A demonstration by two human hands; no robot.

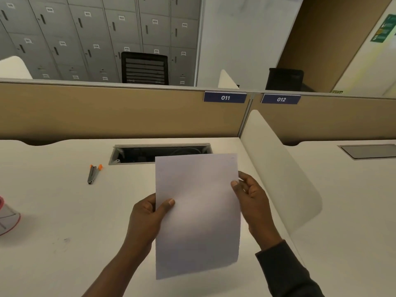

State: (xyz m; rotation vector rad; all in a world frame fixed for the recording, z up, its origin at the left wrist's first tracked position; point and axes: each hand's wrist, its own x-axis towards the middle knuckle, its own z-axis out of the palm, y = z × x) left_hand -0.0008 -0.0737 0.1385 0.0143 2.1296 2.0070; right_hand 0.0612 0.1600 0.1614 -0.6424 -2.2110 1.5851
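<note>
We are tagging the paper (197,211) first: it is hanging upright, slightly tilted, in the air over the right half of the table (64,211), lifted off it. In this view its top edge is overlapping the open cable hatch (137,154) at the back edge. We cannot tell whether it is one sheet or several.

The left hand (147,219) is pinching the paper's left edge about midway, thumb (169,203) on the front and fingers behind. The right hand (252,202) is pinching the right edge higher up, thumb (234,184) on the front, fingers curled behind. Both hands are gripping the paper and nothing else.

We are judging the step as holding and lining up the paper before fastening it. A stapler (93,174) with orange tips is lying untouched toward the back left of the table, well apart from the paper.

The next move is probably calling for the left hand to let go and reach back-left for the stapler while the right hand is holding the paper steady, or for laying the paper flat first.

Further out, a red-rimmed thing (8,217) is sitting at the table's left edge, cut off by the frame. A white side divider (278,174) is standing along the right edge, and a tan partition (107,112) is running along the back.
</note>
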